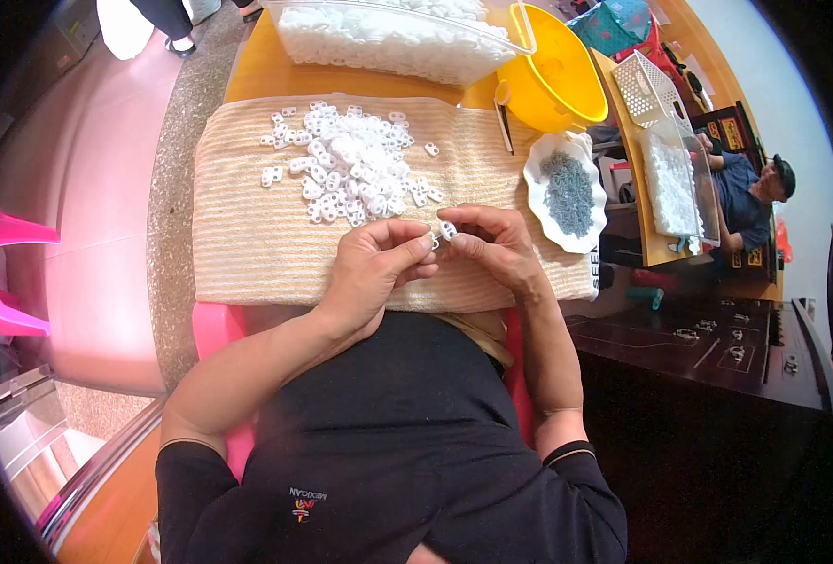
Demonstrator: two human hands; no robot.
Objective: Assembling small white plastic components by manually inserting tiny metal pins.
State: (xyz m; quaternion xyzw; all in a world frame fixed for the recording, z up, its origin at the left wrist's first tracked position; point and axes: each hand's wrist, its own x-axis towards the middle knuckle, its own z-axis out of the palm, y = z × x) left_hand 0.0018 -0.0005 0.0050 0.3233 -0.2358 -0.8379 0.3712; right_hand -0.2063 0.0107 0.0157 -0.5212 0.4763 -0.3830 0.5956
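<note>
My left hand [375,268] and my right hand [499,249] meet over the near part of a striped beige towel [275,258]. Between the right thumb and forefinger is a small white plastic piece with holes [448,229]. My left fingers pinch something tiny and pale beside it, too small to make out. Just beyond my hands lies a loose pile of similar white plastic pieces [355,164]. To the right, a white scalloped dish [536,179] holds many small grey metal parts [569,195].
A clear bin [388,66] full of white pieces stands at the back, beside a yellow basin [552,80]. A thin-handled tool [504,117] lies near the basin. At the right, another person [753,202] sits by a second bin [670,183]. A pink stool [7,273] stands left.
</note>
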